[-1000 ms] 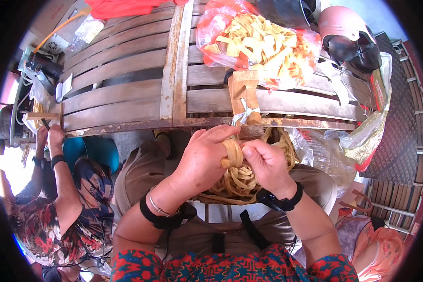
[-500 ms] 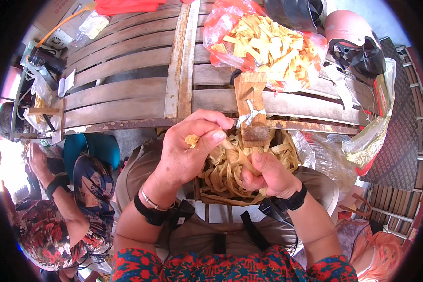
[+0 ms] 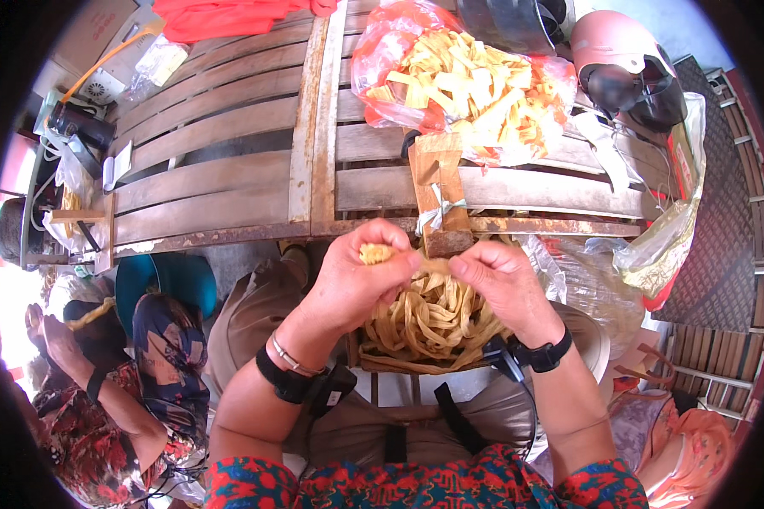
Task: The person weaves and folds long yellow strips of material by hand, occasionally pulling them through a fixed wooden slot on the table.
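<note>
My left hand (image 3: 358, 282) pinches a small rolled yellow strip (image 3: 376, 252) at its fingertips. My right hand (image 3: 502, 282) grips the other end of the same pale strip, just right of the left hand. Both hands hover over a heap of tan ribbon-like strips (image 3: 429, 324) lying in my lap. A wooden stand (image 3: 437, 199) tied with pale string rises from the table edge right behind the hands.
A slatted wooden table (image 3: 229, 182) carries a red plastic bag of yellow strips (image 3: 467, 85) and a pink helmet (image 3: 624, 68). Another person (image 3: 110, 373) sits at my lower left. Clear plastic bags (image 3: 654, 254) hang at the right.
Both hands rose from the heap toward the table edge. The left hand now shows a rolled strip at its fingertips, and the right hand has come up to hold it too.
</note>
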A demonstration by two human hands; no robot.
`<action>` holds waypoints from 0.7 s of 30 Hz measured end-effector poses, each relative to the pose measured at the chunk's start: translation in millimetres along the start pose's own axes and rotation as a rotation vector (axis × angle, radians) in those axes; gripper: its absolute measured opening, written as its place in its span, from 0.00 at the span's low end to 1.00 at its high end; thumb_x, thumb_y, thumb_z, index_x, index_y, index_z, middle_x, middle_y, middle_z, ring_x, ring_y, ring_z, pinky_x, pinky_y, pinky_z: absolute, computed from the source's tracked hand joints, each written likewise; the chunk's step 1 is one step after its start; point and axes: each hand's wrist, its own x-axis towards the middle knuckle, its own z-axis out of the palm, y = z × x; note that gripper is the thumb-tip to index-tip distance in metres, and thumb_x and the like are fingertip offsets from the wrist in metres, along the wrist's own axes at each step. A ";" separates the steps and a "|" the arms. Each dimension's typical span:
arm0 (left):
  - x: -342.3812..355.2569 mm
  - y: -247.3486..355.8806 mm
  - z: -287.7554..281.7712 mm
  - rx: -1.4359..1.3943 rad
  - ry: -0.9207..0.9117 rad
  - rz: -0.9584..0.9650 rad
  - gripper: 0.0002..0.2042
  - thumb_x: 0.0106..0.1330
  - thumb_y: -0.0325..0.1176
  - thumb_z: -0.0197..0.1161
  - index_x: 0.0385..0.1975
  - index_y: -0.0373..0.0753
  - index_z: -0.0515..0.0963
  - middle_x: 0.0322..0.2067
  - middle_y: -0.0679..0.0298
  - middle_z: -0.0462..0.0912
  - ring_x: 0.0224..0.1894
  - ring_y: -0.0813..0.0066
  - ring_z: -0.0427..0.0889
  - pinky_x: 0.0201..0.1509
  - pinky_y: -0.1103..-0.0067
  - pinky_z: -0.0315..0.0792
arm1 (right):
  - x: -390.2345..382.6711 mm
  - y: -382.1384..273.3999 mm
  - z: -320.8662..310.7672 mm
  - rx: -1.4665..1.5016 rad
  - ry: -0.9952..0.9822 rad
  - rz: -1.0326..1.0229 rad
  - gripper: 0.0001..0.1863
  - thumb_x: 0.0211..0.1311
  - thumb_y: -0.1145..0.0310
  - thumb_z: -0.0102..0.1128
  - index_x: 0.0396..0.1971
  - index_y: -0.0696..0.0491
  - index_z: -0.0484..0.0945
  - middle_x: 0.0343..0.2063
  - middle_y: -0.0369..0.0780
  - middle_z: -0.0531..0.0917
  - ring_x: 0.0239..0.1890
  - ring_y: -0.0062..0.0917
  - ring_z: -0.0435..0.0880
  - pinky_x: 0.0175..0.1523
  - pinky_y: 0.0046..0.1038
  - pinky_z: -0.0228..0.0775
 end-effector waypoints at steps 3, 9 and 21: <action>16.0 4.7 7.6 0.053 0.092 0.037 0.06 0.62 0.24 0.58 0.38 0.36 0.75 0.19 0.68 0.74 0.17 0.85 0.69 0.19 0.87 0.63 | 12.1 0.5 -2.5 -0.190 0.231 -0.191 0.11 0.60 0.63 0.63 0.25 0.55 0.77 0.19 0.29 0.76 0.22 0.09 0.68 0.23 0.16 0.60; 52.2 -20.1 0.3 0.447 0.262 0.013 0.11 0.63 0.35 0.61 0.39 0.34 0.77 0.21 0.68 0.75 0.20 0.84 0.70 0.21 0.86 0.64 | 45.1 11.3 -7.5 -0.967 0.536 -0.261 0.12 0.55 0.58 0.64 0.26 0.50 0.74 0.13 0.41 0.77 0.18 0.35 0.78 0.25 0.35 0.69; -7.7 -28.8 9.7 0.289 -0.066 -0.269 0.09 0.63 0.34 0.58 0.28 0.35 0.78 0.22 0.66 0.79 0.26 0.85 0.72 0.27 0.81 0.68 | 2.6 2.0 20.1 -0.652 -0.066 -0.982 0.10 0.49 0.68 0.66 0.19 0.48 0.72 0.13 0.34 0.69 0.15 0.29 0.72 0.19 0.27 0.62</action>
